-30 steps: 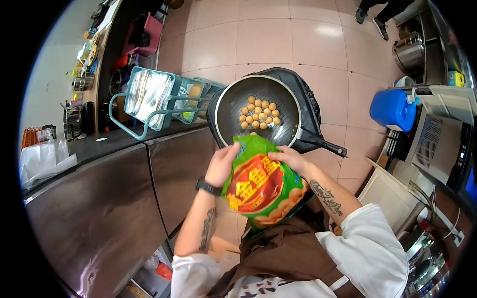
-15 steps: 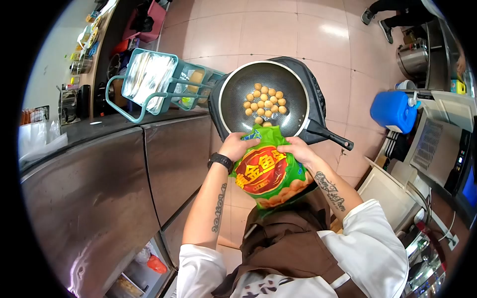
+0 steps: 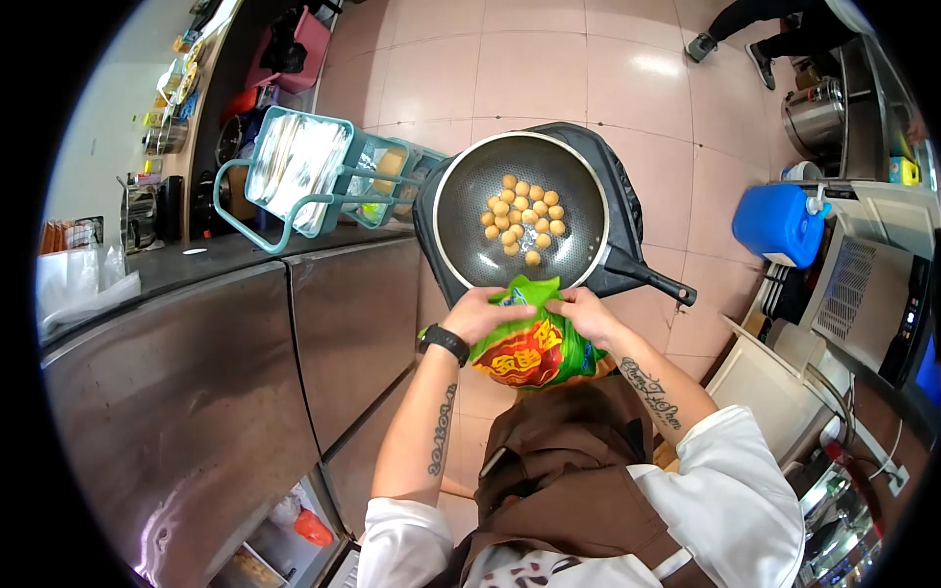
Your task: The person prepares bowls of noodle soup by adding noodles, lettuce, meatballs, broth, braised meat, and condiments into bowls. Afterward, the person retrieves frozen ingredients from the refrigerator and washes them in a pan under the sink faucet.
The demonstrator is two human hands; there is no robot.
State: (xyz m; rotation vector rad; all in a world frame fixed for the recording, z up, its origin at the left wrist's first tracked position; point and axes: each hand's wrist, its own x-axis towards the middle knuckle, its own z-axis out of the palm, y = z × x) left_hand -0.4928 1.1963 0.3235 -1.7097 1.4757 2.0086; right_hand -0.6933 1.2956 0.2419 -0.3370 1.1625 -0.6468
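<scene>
Between my hands is a green plastic food bag (image 3: pixel 524 353) with a red label and yellow characters. My left hand (image 3: pixel 487 316) grips its upper left side, and my right hand (image 3: pixel 585 318) pinches its upper right side. The bag's top edge points at the near rim of a dark frying pan (image 3: pixel 470 245). Several round golden balls (image 3: pixel 529 217) lie clustered in the middle of the pan, with one lower down near the bag. The pan's black handle (image 3: pixel 652 274) extends to the right. What remains inside the bag is hidden.
Left of the pan, teal baskets (image 3: pixel 281 230) hold flat white packets. A metal counter (image 3: pixel 196 363) runs along the left. At right are a blue jerrycan (image 3: pixel 779 223) and appliances. Another person's legs (image 3: pixel 745 20) show at the upper right on the tiled floor.
The bag has tipped back toward upright and its front looks shorter, with my hands closer together at its top. The balls in the pan have shifted slightly. The other person's foot moved left.
</scene>
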